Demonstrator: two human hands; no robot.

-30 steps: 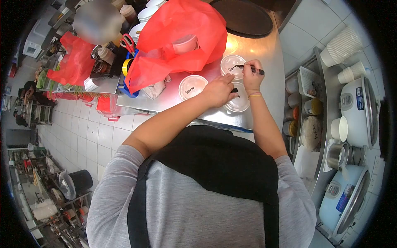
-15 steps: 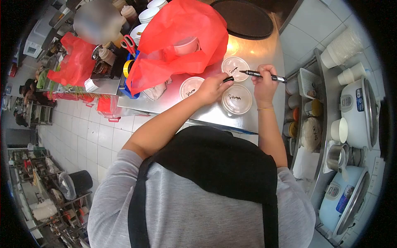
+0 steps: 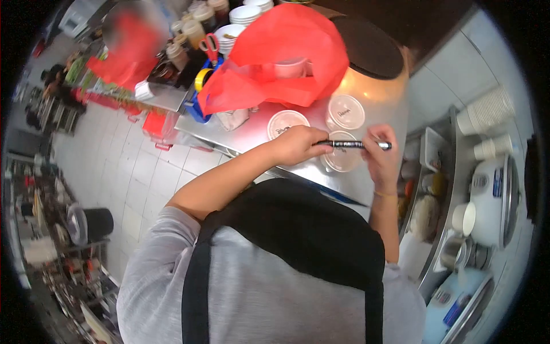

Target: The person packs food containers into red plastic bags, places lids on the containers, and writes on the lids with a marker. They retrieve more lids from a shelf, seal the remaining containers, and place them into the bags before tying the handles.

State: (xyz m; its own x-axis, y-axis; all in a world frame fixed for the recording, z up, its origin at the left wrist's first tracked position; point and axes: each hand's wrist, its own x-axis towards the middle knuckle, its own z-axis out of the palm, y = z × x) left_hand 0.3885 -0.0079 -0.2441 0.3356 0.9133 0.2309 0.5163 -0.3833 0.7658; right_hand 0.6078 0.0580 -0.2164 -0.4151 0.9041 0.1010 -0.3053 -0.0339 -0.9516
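Observation:
A black marker lies level between my two hands, its cap end meeting the barrel. My left hand pinches the cap, while my right hand is closed around the barrel's other end. Beneath the marker sits a round lidded container, partly covered by it. Another lidded container with black handwriting on top stands just beyond. A third lidded container is behind my left hand, its writing partly hidden.
An open red plastic bag with a container inside takes up the steel counter's far left. Scissors and yellow tape sit beside it. A dark round tray lies at the back. Shelves on the right hold stacked cups and rice cookers.
The marker's exposed tip has gone into the cap as both hands came together. The view has also shifted, with the counter's contents appearing farther right.

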